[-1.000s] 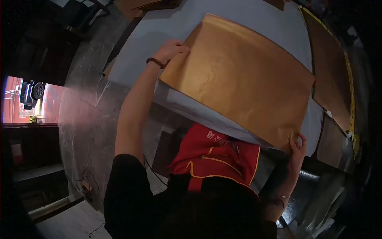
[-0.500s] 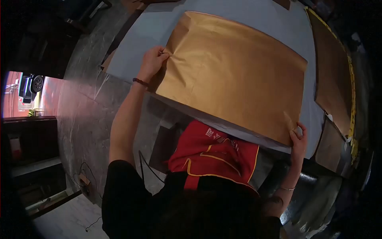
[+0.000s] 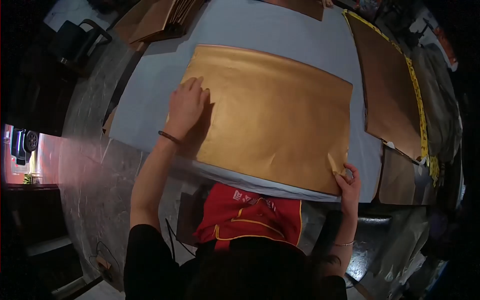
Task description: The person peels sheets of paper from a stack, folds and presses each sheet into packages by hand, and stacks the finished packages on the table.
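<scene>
The largest thing is one pale grey cover (image 3: pixel 131 117) spread over the work surface, and on it, close to the near edge, lies one gold sheet (image 3: pixel 275 115). The sheet looks thin and light, limp enough to bend easily yet firm enough to lie mostly flat; its smooth sheen suggests it may slide readily, and the puckers by the near right corner suggest that it creases under a tight pinch. The edges and corners look the best places to take hold, with a light touch and both sides supported. To the right lie two brown boards, one large (image 3: pixel 392 92) and one smaller (image 3: pixel 397 175), with one yellow strip (image 3: pixel 415 87) along the large one's outer side. One stack of brown folded pieces (image 3: pixel 162 20) stands at the far left, its layers too tight to count. One red apron (image 3: pixel 250 215) covers the person's front. Of the two hands, the left hand (image 3: pixel 186 106) is palm down at the sheet's left side, fingers loosely bent; whether it presses or grips, I cannot tell. The right hand (image 3: pixel 349 186) pinches the sheet near that puckered corner. Each wrist carries one bracelet, dark on the left (image 3: pixel 170 137), thin on the right (image 3: pixel 344 244).
</scene>
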{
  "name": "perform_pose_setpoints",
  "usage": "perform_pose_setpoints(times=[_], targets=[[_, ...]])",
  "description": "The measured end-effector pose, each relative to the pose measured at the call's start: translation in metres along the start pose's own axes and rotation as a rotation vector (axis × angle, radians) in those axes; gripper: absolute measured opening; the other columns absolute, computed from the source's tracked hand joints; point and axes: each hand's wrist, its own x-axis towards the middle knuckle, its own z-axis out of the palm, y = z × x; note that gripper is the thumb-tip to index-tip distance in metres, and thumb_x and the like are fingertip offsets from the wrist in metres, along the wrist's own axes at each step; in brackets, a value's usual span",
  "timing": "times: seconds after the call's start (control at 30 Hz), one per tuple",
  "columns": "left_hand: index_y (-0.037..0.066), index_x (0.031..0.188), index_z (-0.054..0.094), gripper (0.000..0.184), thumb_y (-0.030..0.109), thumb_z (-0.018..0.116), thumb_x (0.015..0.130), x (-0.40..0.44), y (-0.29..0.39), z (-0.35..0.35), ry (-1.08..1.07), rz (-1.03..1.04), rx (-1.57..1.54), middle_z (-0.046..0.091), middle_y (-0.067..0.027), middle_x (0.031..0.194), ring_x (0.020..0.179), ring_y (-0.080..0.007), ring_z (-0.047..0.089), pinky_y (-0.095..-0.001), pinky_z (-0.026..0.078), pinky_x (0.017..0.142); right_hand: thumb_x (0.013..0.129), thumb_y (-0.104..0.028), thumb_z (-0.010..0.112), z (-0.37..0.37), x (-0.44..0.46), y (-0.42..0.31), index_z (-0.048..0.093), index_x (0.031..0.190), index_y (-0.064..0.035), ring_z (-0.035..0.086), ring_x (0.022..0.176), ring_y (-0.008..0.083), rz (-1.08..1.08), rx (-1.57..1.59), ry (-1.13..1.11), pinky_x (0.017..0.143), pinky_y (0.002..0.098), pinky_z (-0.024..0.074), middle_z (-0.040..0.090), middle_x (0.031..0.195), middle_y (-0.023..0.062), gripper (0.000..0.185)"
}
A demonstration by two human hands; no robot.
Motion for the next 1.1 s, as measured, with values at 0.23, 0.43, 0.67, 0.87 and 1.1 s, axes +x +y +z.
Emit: perform_pose_setpoints(times=[0.23,0.43,0.67,0.87,1.1], targets=[[0.006,0.14,0.033,0.062,0.049,0.035,0.096,0.079,0.095,0.086,-0.117,0.362,-0.035,0.028,-0.0136,0.149,0.137,-0.0311,0.025,-0.047,0.019,0.111,0.086,-0.002,0.06,0.0,-0.002,0.003,0.043,0.125,-0.0033,0.06,0.09,0.0165,0.007,0.018,0.038,0.078,0.0266,0.0486,0.064,0.099,0.0162,0.042],[0.008,0.139,0.035,0.064,0.053,0.034,0.095,0.098,0.113,0.112,-0.093,0.328,0.029,0.03,-0.0125,0.147,0.137,-0.0293,0.024,-0.0499,0.02,0.109,0.086,-0.002,0.059,-0.005,-0.002,0.008,0.043,0.125,-0.0049,0.06,0.09,0.018,0.007,-0.019,0.04,0.081,0.028,0.0481,0.064,0.099,0.0172,0.042],[0.012,0.139,0.036,0.06,0.053,0.033,0.095,0.108,0.117,0.122,-0.077,0.246,0.017,0.031,-0.0109,0.146,0.137,-0.0297,0.023,-0.0525,0.019,0.109,0.085,-0.001,0.059,0.005,-0.008,-0.003,0.043,0.124,-0.0045,0.059,0.09,0.0178,0.028,0.035,0.06,0.082,0.0276,0.0469,0.063,0.099,0.0156,0.042],[0.016,0.138,0.04,0.062,0.058,0.033,0.093,0.118,0.108,0.13,-0.045,0.187,-0.036,0.034,-0.0089,0.147,0.137,-0.0286,0.026,-0.0514,0.018,0.11,0.086,0.0,0.06,-0.006,-0.006,0.017,0.048,0.119,-0.0035,0.057,0.092,0.0131,-0.021,-0.02,0.066,0.083,0.0255,0.0455,0.062,0.099,0.0086,0.035],[0.024,0.141,0.035,0.06,0.059,0.031,0.092,0.122,0.133,0.127,-0.163,0.037,0.057,0.026,-0.0093,0.151,0.139,-0.0359,0.017,-0.071,0.01,0.103,0.086,-0.001,0.062,-0.002,-0.008,0.016,0.051,0.116,-0.0014,0.055,0.091,0.0109,-0.035,-0.017,0.098,0.082,0.0233,0.0446,0.061,0.097,0.0055,0.032]])
